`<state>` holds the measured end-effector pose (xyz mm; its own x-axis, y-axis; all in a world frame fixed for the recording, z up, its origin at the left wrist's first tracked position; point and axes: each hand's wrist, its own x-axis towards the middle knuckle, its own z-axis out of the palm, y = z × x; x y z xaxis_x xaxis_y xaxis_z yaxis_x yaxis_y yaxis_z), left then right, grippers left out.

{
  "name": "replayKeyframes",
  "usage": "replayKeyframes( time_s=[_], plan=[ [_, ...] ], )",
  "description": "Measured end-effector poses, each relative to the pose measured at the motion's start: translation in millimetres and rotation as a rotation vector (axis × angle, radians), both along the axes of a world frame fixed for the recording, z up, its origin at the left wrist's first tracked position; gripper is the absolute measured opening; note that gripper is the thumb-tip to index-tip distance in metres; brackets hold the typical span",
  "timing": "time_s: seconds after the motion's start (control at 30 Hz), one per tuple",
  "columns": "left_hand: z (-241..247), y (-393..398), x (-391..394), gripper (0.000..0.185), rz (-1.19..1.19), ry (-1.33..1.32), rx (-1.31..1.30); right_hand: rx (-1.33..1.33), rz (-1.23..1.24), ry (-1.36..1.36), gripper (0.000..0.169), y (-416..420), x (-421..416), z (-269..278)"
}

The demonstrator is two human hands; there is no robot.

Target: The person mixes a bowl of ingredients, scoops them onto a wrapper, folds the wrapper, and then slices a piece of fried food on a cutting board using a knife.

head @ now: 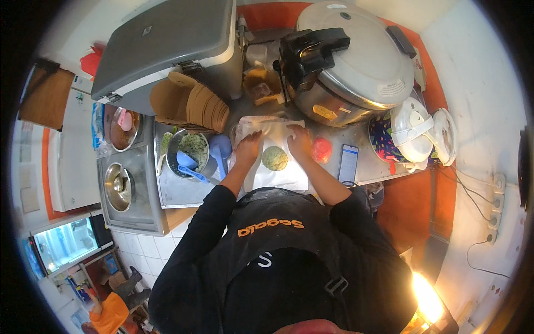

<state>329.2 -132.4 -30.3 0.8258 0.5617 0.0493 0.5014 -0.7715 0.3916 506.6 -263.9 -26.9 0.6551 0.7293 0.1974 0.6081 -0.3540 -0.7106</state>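
A rounded mound of greenish rice (275, 158) lies on a sheet of white wrapping paper (258, 177) in front of me. My left hand (248, 147) rests at the paper's left edge, and my right hand (299, 143) is at its upper right edge, both beside the mound. Whether the fingers pinch the paper is hard to tell. Left of my left hand, a blue plastic rice scoop (220, 148) lies near a steel bowl of green rice (194, 146) with another blue scoop (187, 160) in it. Just right of my right hand sits a small red-and-pink item (321, 150).
A large rice cooker (354, 62) stands at the back right, a grey cooler box (167, 37) at the back left, with stacked brown paper food boxes (204, 106) before it. A phone (348, 164) lies right. Steel bowls (118, 186) stand left. Another person (109, 311) is at lower left.
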Motion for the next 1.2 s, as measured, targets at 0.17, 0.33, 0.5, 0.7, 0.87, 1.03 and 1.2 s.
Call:
replayKeyframes(
  time_s=[0.17, 0.33, 0.5, 0.7, 0.87, 1.03, 1.2],
  plan=[
    [15.2, -5.0, 4.5, 0.041, 0.029, 0.058, -0.189, -0.306, -0.002, -0.233, 0.044, 15.4, 11.8, 5.0],
    [-8.3, -9.8, 11.1, 0.045, 0.079, -0.096, 0.17, -0.337, -0.209, -0.161, 0.04, 13.8, 12.3, -7.3],
    [-30.5, -7.9, 6.8, 0.043, 0.03, -0.082, 0.15, -0.015, -0.233, -0.107, 0.012, 2.7, 19.1, -27.1],
    [5.4, -5.5, 37.7, 0.044, 0.034, -0.176, 0.059, 0.016, -0.276, -0.185, 0.007, -4.6, 10.0, 5.5],
    [36.5, -9.1, 75.7, 0.032, -0.166, -0.263, 0.028, 0.215, -0.149, 0.125, 0.012, -15.0, 16.6, -10.5],
    [36.6, -1.7, 82.3, 0.014, -0.219, -0.209, -0.119, 0.109, -0.075, 0.259, 0.018, -15.5, 19.1, 19.9],
    [47.7, -2.8, 77.7, 0.019, -0.203, -0.275, -0.049, -0.061, 0.013, 0.248, 0.022, -18.2, 35.3, 18.4]
  ],
)
